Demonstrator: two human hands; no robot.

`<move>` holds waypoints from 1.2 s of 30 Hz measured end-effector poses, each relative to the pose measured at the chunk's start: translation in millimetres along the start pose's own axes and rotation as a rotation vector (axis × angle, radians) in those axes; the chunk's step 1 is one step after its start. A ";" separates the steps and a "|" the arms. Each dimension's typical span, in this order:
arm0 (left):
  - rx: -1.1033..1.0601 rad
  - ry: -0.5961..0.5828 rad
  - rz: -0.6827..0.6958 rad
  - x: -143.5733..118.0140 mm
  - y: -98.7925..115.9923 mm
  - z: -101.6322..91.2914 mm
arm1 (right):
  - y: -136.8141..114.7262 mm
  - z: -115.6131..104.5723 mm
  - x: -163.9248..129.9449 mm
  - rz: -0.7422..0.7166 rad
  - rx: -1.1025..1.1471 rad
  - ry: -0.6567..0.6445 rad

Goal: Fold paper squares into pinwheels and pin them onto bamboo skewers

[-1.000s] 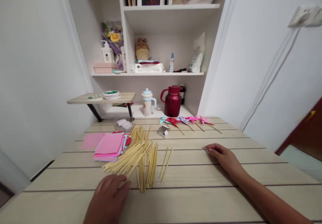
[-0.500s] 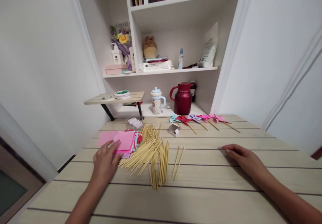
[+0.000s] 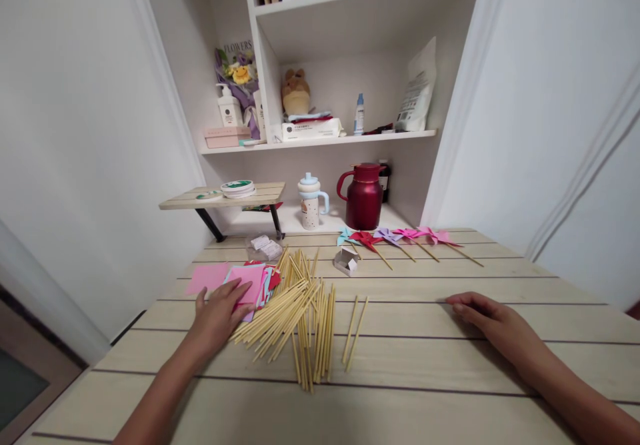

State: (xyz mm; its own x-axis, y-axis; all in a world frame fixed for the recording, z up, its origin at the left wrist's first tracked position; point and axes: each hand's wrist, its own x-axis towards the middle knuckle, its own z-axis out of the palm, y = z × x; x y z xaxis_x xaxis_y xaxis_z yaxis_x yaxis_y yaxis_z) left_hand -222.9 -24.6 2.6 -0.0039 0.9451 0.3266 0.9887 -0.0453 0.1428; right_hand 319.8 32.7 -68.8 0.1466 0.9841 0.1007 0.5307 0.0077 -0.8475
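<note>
My left hand (image 3: pixel 220 313) lies with spread fingers on a stack of square coloured paper sheets (image 3: pixel 246 278), pink on top with light blue, red and purple showing below. A single pink sheet (image 3: pixel 207 277) sits just left of the stack. Beside that hand, to its right, a loose pile of thin wooden sticks (image 3: pixel 300 312) is spread over the table, and two sticks (image 3: pixel 356 332) lie apart from it. My right hand (image 3: pixel 493 322) rests on its side on the bare planks, thumb near the forefinger, loosely open with nothing seen in it.
Several paper pinwheels on sticks (image 3: pixel 387 235) lie in a row at the back. Near them are a small open box (image 3: pixel 346 262) and a clear packet (image 3: pixel 264 248). Behind stand a cup (image 3: pixel 310 206), a red jug (image 3: pixel 363 198) and a small raised shelf (image 3: pixel 185 200).
My left hand has slid slightly right and forward over the paper stack, its fingers now further onto the top pink sheet. The right hand stays about where it was. The view has shifted slightly.
</note>
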 end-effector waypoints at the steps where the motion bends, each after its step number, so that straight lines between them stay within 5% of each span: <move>1: -0.009 -0.010 -0.004 -0.1 -1.0 -0.5 | -1.3 -0.2 -0.9 -0.001 0.003 -0.007; 13: -0.063 -0.039 -0.107 3.6 1.4 -2.6 | -9.1 -2.0 -5.1 0.007 -0.011 -0.030; 20: -0.099 -0.068 -0.055 -1.2 4.3 -14.7 | -13.4 -3.7 -5.1 0.034 -0.009 -0.032; 36: -0.113 0.109 0.100 -5.2 -5.1 -10.1 | -12.6 -4.1 -6.3 0.033 -0.001 -0.047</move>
State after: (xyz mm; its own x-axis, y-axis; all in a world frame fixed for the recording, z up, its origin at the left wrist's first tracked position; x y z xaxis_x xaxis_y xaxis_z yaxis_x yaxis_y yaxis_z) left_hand -229.5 -32.6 9.7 0.0708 0.8937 0.4430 0.9618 -0.1789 0.2071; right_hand 315.6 25.7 -56.6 0.1250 0.9910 0.0484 0.5274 -0.0251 -0.8493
